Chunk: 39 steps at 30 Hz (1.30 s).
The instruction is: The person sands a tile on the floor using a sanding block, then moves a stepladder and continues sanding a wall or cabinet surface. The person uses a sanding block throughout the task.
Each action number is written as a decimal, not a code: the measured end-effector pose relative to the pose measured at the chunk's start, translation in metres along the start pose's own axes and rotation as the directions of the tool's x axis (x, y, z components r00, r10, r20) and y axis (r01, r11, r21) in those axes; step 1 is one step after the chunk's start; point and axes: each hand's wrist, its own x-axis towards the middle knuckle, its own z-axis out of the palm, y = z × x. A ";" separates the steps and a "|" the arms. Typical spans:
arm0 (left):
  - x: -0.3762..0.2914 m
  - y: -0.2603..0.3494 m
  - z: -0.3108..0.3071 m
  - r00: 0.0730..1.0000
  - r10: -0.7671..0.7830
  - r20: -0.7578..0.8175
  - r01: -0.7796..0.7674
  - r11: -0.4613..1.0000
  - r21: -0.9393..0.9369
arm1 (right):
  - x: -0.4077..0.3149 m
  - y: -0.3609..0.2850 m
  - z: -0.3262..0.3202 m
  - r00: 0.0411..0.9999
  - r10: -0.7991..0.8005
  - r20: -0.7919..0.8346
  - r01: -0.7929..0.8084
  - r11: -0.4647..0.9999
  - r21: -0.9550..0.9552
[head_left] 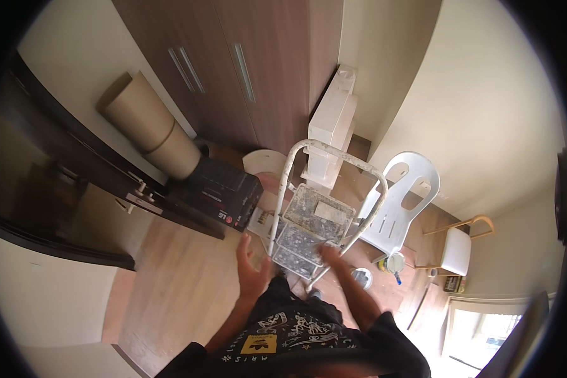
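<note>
A paint-spattered step stool ladder [290,172] with a tall white tubular handrail stands upright right before me. A pale flat rectangular piece [331,212] lies on its top step [302,203]. My left hand [253,274] is raised beside the ladder's left leg, fingers apart and holding nothing; whether it touches the leg is unclear. Over the lower steps, near the right side rail, hovers my right hand [330,256]. Its fingers are blurred and partly turned away, so I cannot see whether they grip anything. My feet are at the base of the ladder.
A black LG carton [227,193] and a large brown cardboard roll [156,127] stand by the dark door [179,217] at left. Brown cabinets [264,56] rise behind. To the right are a white plastic chair [397,208], a paint can [394,262] and a wooden chair [456,250].
</note>
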 end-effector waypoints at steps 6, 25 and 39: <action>0.074 -0.091 0.015 0.942 -0.261 0.211 0.325 0.866 -0.381 | -0.073 -0.095 -0.035 0.802 0.595 -0.052 -0.179 0.322 0.930; 0.222 -0.245 0.163 0.731 -0.322 0.602 0.325 0.940 0.107 | -0.059 0.019 -0.084 0.191 0.926 -0.326 0.209 0.286 0.935; 0.212 -0.268 0.163 0.787 -0.236 0.569 0.209 0.971 0.114 | 0.045 0.050 -0.096 0.201 0.861 -0.467 0.158 0.442 0.883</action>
